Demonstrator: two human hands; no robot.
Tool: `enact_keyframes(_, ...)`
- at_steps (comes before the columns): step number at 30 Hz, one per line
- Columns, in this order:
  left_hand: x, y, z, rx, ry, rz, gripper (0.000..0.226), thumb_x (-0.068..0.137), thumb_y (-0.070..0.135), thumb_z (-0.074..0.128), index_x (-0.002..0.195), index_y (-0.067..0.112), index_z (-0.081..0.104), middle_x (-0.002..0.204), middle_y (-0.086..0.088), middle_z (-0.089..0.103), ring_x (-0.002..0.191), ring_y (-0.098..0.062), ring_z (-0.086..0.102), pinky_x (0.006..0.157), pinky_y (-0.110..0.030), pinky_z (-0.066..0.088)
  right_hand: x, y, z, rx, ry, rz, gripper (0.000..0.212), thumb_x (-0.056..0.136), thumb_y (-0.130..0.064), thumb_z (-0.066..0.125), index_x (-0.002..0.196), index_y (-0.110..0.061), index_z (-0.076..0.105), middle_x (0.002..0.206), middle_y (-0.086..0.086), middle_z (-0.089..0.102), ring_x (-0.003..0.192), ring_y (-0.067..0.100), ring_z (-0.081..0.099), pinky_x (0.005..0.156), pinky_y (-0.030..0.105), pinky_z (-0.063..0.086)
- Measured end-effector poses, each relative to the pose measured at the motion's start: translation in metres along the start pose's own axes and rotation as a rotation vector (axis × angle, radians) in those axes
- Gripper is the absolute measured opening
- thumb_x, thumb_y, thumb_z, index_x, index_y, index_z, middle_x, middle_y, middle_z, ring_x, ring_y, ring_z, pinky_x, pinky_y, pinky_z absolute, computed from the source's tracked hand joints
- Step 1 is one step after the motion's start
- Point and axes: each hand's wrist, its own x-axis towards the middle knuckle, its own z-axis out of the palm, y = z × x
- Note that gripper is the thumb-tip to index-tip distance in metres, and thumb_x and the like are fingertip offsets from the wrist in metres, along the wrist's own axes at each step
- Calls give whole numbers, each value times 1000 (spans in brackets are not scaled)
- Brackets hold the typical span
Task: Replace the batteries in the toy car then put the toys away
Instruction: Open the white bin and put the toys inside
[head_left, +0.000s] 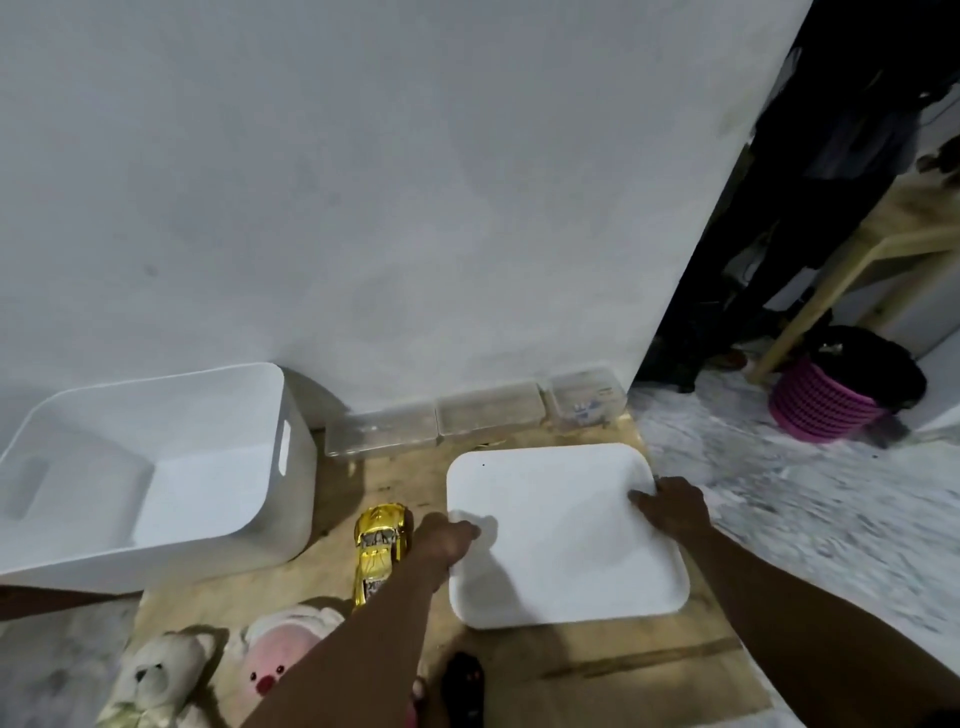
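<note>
No legible text anywhere; only a blurred, unreadable marking on the gold toy car (379, 545)

A white square lid (566, 535) with rounded corners is held broad side up. Its left edge is gripped by the curled fingers of the left hand (447, 540), its right edge by the right hand (675, 506). A shiny gold toy car (379, 551) is seen on its wheels just left of the left fingers, set lengthwise away from the person. An open white bin (156, 467) is set well to their left. A pale plush bear (156, 680) and a pink plush (283, 654) are laid nearer, down-left of those fingers. A black remote (462, 680) is placed below them.
</note>
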Motion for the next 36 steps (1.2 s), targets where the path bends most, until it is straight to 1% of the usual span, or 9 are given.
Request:
enact_keyframes(9, -12, -3, -18, -12, 49, 90, 24, 90, 24, 65, 108, 9, 61, 99, -19, 67, 76, -29, 60, 48, -26, 45, -13, -17, 7, 28, 174, -1, 39, 87, -32, 66, 120, -10, 63, 119, 17, 64, 113, 36, 58, 95, 42, 49)
enact_keyframes(13, -18, -13, -54, -101, 166, 183, 16, 83, 32, 69, 91, 18, 66, 96, -11, 72, 82, -28, 67, 71, -39, 60, -37, -57, 23, 180, 315, -196, 21, 86, -18, 68, 107, -15, 68, 92, 3, 67, 92, 29, 66, 87, 39, 51)
enact_keyframes(14, -21, -19, -68, -112, 193, 204, 16, 82, 32, 70, 91, 19, 66, 88, -9, 70, 74, -25, 65, 65, -35, 58, -47, -72, 30, 200, 318, -262, 14, 86, -16, 69, 100, -15, 70, 83, 1, 67, 82, 26, 67, 82, 36, 52)
enact_keyframes(16, -32, -30, -95, -145, 245, 247, 10, 85, 26, 69, 92, 20, 66, 74, -4, 64, 59, -18, 58, 52, -25, 46, -68, -105, 46, 221, 270, -406, 4, 86, -15, 70, 87, -18, 69, 70, -3, 67, 64, 15, 65, 69, 27, 52)
enact_keyframes(19, -47, -57, -136, -39, 415, 347, 9, 84, 27, 64, 82, 22, 71, 79, 0, 72, 70, -20, 67, 66, -28, 54, -107, -154, 78, 184, 69, -537, 7, 89, -22, 69, 83, -25, 68, 63, -12, 64, 59, -1, 60, 60, 4, 39)
enact_keyframes(23, -72, -112, -183, 96, 591, 361, 15, 81, 30, 62, 78, 22, 74, 77, 6, 74, 76, -13, 70, 73, -28, 56, -168, -208, 129, 196, -155, -734, 4, 87, -27, 73, 86, -23, 73, 65, -14, 62, 63, -1, 60, 62, 16, 45)
enact_keyframes(27, -86, -168, -219, 206, 698, 253, 13, 81, 29, 60, 81, 24, 72, 84, 5, 73, 84, -19, 67, 70, -28, 52, -225, -245, 177, 50, -284, -795, 31, 83, -45, 73, 101, -20, 72, 84, -3, 70, 79, 12, 63, 66, 20, 41)
enact_keyframes(30, -87, -202, -237, 381, 679, 160, 28, 82, 36, 62, 108, 28, 69, 112, -2, 67, 110, -24, 60, 87, -35, 51, -253, -256, 206, -193, -352, -807, 59, 77, -60, 70, 119, -19, 62, 112, 5, 65, 104, 24, 62, 78, 27, 42)
enact_keyframes(36, -80, -251, -237, 512, 469, -42, 75, 81, 48, 62, 147, 38, 26, 133, -6, 47, 125, -29, 46, 102, -51, 36, -274, -262, 249, -396, -277, -757, 84, 73, -73, 62, 138, -28, 34, 136, 5, 44, 119, 32, 52, 94, 41, 49)
